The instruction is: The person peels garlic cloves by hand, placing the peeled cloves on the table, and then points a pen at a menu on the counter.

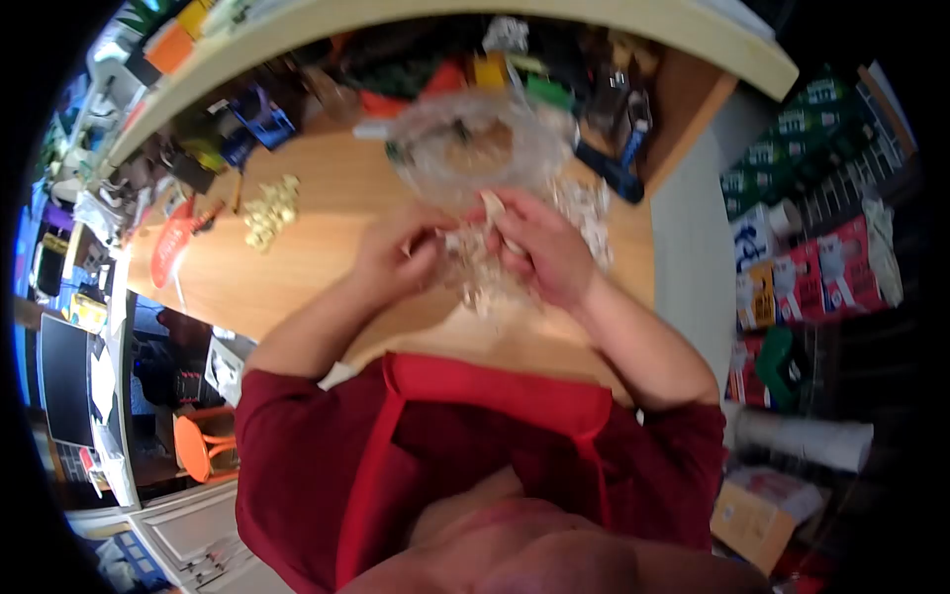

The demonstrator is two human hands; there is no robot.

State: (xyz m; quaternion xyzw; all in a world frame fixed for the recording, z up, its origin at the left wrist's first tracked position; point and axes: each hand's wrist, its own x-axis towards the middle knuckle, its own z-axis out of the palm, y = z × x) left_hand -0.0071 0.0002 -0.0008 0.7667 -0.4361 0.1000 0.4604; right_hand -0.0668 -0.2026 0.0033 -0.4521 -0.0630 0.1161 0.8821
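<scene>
My left hand (398,249) is slightly blurred, its fingers curled together over the wooden table (327,218); whatever it pinches is too small to name. To its right, my right hand (546,246) is closed around a small pale piece (492,206), which sticks up between thumb and fingers. Below and between the hands lie scattered thin whitish flakes (480,287), with more (589,213) beyond the right hand. Just past both hands sits a clear plastic bowl or bag (421,148), its contents unclear. On the left of the table is a pile of small yellowish pieces (269,210).
A red packet (172,244) lies at the table's left. A dark-handled tool (609,170) is at the back right, near a blue holder (262,117) and mixed clutter at the back left. A shelf edge (445,18) runs overhead. An orange stool (198,447) stands lower left.
</scene>
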